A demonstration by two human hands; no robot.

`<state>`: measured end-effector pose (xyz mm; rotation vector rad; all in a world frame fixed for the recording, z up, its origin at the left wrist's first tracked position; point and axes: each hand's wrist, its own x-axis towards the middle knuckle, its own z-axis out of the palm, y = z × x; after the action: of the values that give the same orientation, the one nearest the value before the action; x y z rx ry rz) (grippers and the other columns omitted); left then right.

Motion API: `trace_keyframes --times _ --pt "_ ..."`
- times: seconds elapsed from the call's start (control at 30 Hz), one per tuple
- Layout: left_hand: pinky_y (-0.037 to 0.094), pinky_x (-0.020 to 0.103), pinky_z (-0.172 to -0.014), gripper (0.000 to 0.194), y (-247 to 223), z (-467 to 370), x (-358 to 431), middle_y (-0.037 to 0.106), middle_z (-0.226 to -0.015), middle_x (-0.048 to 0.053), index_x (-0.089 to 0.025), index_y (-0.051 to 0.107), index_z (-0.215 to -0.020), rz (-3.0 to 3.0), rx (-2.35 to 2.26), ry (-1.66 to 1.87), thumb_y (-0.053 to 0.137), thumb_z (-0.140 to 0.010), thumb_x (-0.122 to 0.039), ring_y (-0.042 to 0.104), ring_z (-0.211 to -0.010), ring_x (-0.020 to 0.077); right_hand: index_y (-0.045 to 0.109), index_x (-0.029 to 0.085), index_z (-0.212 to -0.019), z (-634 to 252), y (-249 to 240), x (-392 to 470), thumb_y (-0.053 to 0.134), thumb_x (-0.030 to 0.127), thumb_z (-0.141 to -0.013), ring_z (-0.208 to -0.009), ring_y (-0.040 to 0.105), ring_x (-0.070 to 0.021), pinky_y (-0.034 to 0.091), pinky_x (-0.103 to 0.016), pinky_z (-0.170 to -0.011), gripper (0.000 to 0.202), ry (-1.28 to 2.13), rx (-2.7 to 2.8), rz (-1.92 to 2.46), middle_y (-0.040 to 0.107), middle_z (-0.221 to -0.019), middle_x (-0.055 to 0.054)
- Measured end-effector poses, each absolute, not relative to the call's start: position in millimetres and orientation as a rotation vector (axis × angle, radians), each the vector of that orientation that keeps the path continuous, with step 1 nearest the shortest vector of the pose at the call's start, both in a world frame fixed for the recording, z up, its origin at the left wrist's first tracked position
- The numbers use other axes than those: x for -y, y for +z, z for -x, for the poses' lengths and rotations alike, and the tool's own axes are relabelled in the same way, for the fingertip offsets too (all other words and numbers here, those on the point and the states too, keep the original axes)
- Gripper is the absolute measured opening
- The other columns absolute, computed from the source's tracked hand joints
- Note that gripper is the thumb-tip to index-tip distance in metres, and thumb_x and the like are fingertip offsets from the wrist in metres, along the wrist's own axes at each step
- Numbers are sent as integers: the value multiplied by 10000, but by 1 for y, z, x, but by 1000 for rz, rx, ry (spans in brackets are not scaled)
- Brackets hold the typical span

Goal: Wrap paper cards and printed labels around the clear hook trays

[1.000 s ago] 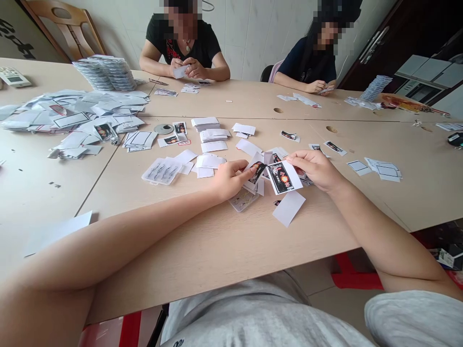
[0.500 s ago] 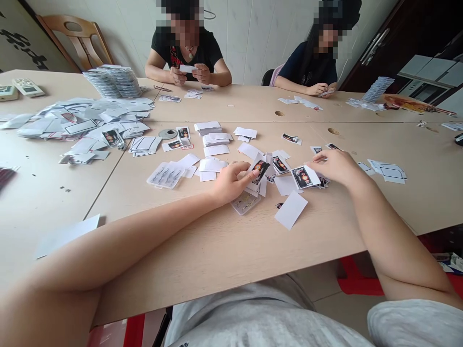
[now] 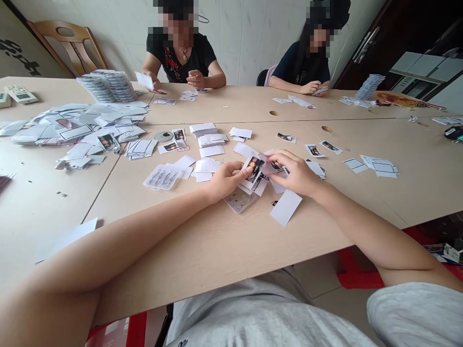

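Cards with a black, red and white print (image 3: pixel 254 167) are pinched between the thumb and fingers of my left hand (image 3: pixel 224 182). Close beside them, my right hand (image 3: pixel 297 174) has its fingertips closed on a pale paper card (image 3: pixel 266 166), seen mostly from its plain side. The two hands nearly meet, and the cards overlap between them. Below my left hand lies a clear plastic case (image 3: pixel 238 201) with small yellowish pieces inside. A blank white card (image 3: pixel 286 207) rests on the table just in front of my right hand.
Stacks of white cards (image 3: pixel 209 139), a tape roll (image 3: pixel 164 137) and a second clear case (image 3: pixel 162 177) lie behind my left hand. A heap of white packets (image 3: pixel 72 126) covers the left side. Printed cards (image 3: pixel 314 151) lie to the right. Two people sit across the table (image 3: pixel 202 236).
My right hand has moved left with its card, up to the cards in my left hand. Across the table, one person has parted their hands and moved a white card to the left.
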<state>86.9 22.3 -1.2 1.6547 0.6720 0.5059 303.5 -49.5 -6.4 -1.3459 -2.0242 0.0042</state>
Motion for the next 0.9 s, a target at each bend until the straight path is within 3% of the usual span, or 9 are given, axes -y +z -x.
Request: trace_keyframes --times 0.2,0.67,0.9 --pt "414 244 -579 460 -1 -89 -25 623 -793 33 -148 618 -908 -1569 -639 427 587 -767 -585 557 -654 124 658 218 -876 -310 -8 50 635 226 -773 -1004 624 -201 556 -316 -727 105 130 1888 1312 643 -1120 -68" --pt "371 236 -518 373 5 -90 -27 583 -678 8 -154 569 -771 -1488 -676 309 599 -788 -526 534 -564 100 668 216 -837 -307 -2 55 487 32 -660 -1022 619 -218 504 -364 -814 312 309 1840 1408 680 -1066 -56" --pt "339 239 -477 410 4 -89 -28 546 -634 -1 -165 517 -717 -1548 -715 274 620 -751 -560 504 -528 100 640 200 -743 -302 -6 53 499 76 -704 -972 642 -218 487 -354 -830 192 298 1750 1413 702 -962 -55"
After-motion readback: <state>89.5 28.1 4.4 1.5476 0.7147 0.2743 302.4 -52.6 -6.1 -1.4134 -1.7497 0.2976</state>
